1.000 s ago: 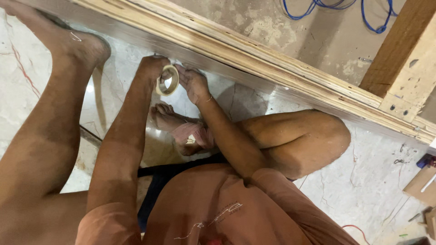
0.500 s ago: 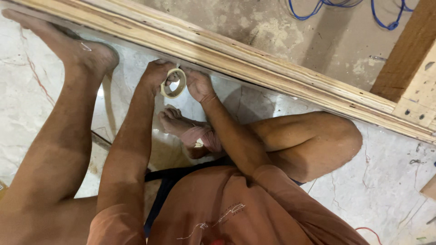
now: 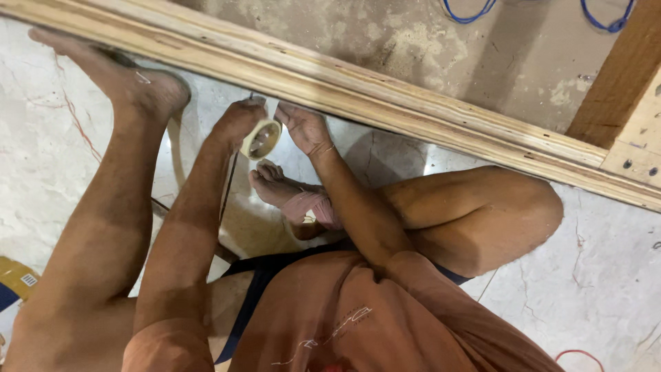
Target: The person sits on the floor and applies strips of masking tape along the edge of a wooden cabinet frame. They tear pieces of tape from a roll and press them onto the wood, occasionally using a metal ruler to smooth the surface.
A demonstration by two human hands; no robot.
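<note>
I sit on a marble floor with both arms stretched forward. My left hand [image 3: 237, 122] grips a roll of pale masking tape [image 3: 261, 140] close to the lower edge of a long wooden plank [image 3: 385, 96]. My right hand [image 3: 305, 129] is beside the roll, its fingers pressed against the plank's edge where the tape strip appears to run. My fingertips are partly hidden under the plank.
My left leg and foot [image 3: 131, 86] stretch toward the plank; my right leg is folded with its foot [image 3: 282, 189] below the hands. Blue cables [image 3: 471, 10] lie on a rough concrete surface behind. A wooden post [image 3: 609, 83] stands at the right. A red wire [image 3: 575, 357] lies on the floor.
Both hands with the tape roll stay at the plank's edge. The view has shifted slightly, and the hands have moved a little closer to the plank.
</note>
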